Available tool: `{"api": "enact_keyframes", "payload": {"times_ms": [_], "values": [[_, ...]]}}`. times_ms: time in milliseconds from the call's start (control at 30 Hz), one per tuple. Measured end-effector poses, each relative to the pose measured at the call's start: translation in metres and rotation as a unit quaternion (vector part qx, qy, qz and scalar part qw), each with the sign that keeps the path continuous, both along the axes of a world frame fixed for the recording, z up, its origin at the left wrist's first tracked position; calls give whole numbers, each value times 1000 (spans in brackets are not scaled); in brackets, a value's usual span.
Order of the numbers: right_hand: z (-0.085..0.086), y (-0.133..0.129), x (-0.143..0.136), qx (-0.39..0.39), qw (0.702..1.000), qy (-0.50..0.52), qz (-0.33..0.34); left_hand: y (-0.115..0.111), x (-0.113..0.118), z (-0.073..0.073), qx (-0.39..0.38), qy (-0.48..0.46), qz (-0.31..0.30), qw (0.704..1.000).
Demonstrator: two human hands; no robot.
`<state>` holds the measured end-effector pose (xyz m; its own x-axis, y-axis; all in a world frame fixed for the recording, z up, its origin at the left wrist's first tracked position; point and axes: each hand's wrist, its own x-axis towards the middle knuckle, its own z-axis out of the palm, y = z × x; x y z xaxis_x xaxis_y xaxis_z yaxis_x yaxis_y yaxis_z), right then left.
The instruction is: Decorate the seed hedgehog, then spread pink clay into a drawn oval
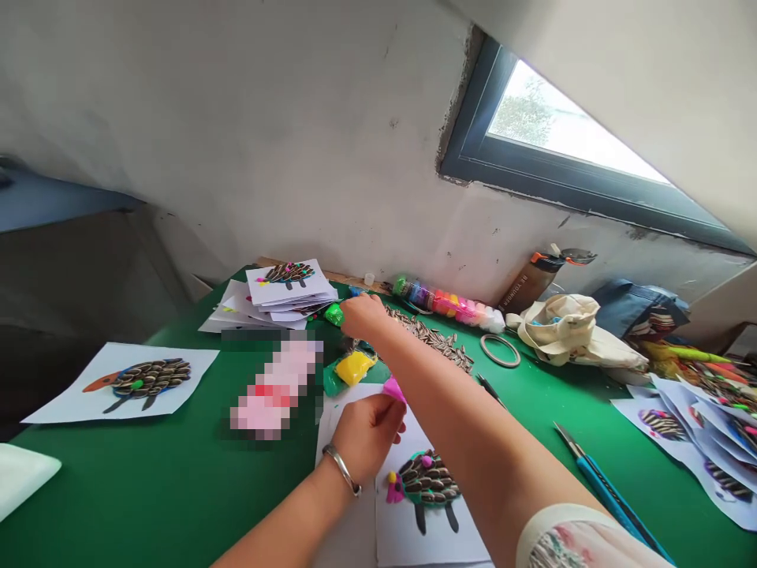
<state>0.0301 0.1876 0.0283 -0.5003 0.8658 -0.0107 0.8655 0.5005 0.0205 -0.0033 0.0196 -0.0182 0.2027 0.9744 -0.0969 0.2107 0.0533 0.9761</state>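
Left hand [370,430] is pinching a piece of pink clay [394,390], its thumb and fingers closing together on it above the white paper. At the far left, a seed-covered bird picture with an orange head [151,380] is lying on the green table [159,481]. Farther back, a stack of craft pictures [287,290] is sitting near the wall, and a pixelated pink item [275,390] is lying in front of it. Right hand [363,317] is reaching beside the green clay packet [334,315], its fingers bunching downward; whether they are gripping anything, I cannot tell. Just in front of it, a yellow clay packet [355,367] is resting. Beneath the crossing right forearm, a bird picture with a pink head [429,481] is lying partly covered. Loose sunflower seeds [441,343] are spreading behind that arm, with a row of coloured clay packets [453,305] lying beyond them. Farther right, a grey ring [500,351], a cream cloth bag [571,327] and a blue-handled craft knife [615,493] are resting on the table, while more craft pictures [691,434] are overlapping at the edge.
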Motion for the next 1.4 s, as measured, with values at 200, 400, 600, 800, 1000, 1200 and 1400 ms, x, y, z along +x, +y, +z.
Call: {"api": "enact_keyframes", "payload": {"times_ms": [200, 400, 600, 800, 1000, 1200, 1400], "values": [[-15, 10, -17, -14, 1000, -24, -6, 1, 0, 2, 1, 35, 3, 999], [16, 2, 26, 45, 996, 58, -53, 3, -7, 9, 49, 32, 21, 998], [22, -75, 109, 55, 953, 276, -113, 9, -21, 13, 91, -8, 155, 984], [-3, -153, 136, -128, 861, 482, -105, 0, -12, 13, 120, 33, 16, 992], [-9, -177, 144, -276, 651, 696, -127, -7, 1, 13, -4, -31, -63, 998], [-13, -191, 154, -310, 602, 727, -116, -8, 3, 13, -9, -30, -50, 998], [-16, -193, 154, -292, 637, 693, -170, -10, 3, 18, 28, 20, -25, 999]]}}
